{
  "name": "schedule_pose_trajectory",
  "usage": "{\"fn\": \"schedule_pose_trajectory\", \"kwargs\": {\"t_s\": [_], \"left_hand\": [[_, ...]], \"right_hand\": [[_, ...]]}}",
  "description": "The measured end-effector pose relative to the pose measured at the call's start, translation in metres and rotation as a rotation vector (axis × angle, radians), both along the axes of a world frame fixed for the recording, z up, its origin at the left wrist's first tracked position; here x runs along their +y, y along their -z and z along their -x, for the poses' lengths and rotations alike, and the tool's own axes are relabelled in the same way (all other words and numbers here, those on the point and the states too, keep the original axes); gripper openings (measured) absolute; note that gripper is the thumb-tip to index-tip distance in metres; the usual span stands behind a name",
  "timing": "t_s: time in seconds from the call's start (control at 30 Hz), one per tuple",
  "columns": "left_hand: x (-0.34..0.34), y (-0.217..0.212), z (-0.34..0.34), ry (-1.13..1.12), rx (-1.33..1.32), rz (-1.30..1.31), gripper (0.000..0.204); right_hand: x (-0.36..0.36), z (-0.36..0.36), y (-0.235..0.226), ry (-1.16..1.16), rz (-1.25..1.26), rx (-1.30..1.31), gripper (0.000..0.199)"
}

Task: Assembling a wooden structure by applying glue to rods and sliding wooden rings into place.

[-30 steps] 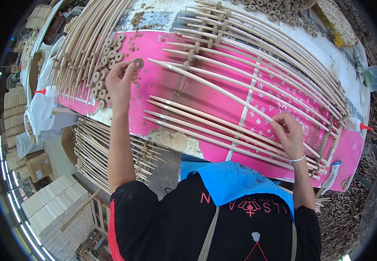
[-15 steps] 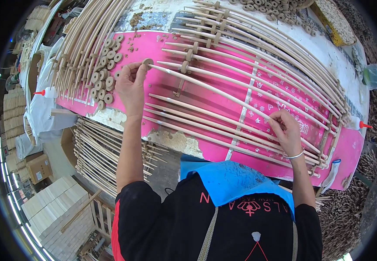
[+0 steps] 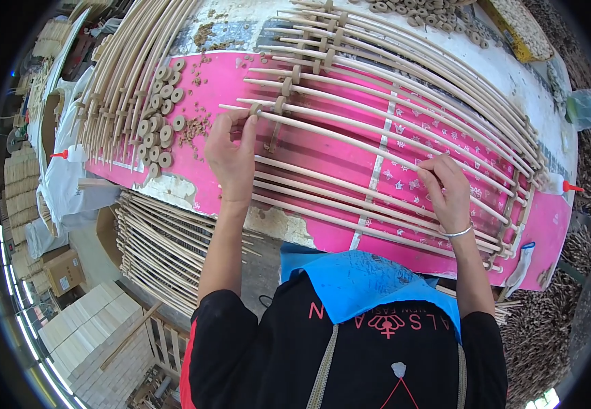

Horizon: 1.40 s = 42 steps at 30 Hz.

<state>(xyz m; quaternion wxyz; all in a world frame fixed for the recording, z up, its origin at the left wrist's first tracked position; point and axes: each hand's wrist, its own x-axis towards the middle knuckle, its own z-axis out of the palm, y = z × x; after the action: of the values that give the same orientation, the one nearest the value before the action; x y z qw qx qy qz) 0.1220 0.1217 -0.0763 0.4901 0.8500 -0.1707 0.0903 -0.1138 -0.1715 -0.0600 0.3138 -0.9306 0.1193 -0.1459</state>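
Long pale wooden rods [image 3: 350,146] lie side by side across a pink sheet [image 3: 323,153] on the table. My left hand [image 3: 231,153] pinches a small round wooden ring [image 3: 255,109] at the left end of one rod. My right hand [image 3: 445,187] presses and grips the same rod further right; a bracelet is on that wrist. Other rods above carry similar rings [image 3: 286,86]. A cluster of loose wooden rings [image 3: 162,126] lies left of my left hand.
Bundles of curved rods [image 3: 125,75] lie at the table's left end and more are stacked below the table edge [image 3: 159,245]. More rings [image 3: 418,10] lie at the far side. A plastic bottle [image 3: 585,109] stands at right. Red-tipped glue bottles [image 3: 70,153] sit at both ends.
My left hand moved right from the loose rings with one ring and now holds it on the rod's end. My right hand stayed on the rod.
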Motion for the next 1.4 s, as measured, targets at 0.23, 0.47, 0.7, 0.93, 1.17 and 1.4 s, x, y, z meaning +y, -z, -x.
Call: {"fn": "schedule_pose_trajectory", "kwargs": {"t_s": [0.23,0.47,0.7,0.93,1.17,1.4], "left_hand": [[-0.005,0.006,0.019,-0.002,0.039,-0.011,0.01],[-0.017,0.019,0.025,0.046,0.053,-0.049,0.011],[-0.001,0.025,0.02,0.078,0.055,0.03,0.011],[-0.013,0.02,0.024,0.081,0.069,-0.042,0.011],[-0.014,0.015,0.026,0.08,0.038,-0.09,0.011],[-0.015,0.014,0.024,0.066,0.029,-0.13,0.012]], "right_hand": [[0.003,0.001,-0.002,0.081,-0.141,0.118,0.014],[-0.009,0.01,0.009,0.07,0.086,0.043,0.015],[-0.005,-0.004,0.035,0.058,0.101,-0.124,0.015],[-0.004,0.007,0.032,0.141,0.181,-0.094,0.014],[-0.004,0.005,0.033,0.128,0.235,-0.062,0.014],[-0.002,0.004,0.036,0.132,0.317,-0.075,0.013]]}}
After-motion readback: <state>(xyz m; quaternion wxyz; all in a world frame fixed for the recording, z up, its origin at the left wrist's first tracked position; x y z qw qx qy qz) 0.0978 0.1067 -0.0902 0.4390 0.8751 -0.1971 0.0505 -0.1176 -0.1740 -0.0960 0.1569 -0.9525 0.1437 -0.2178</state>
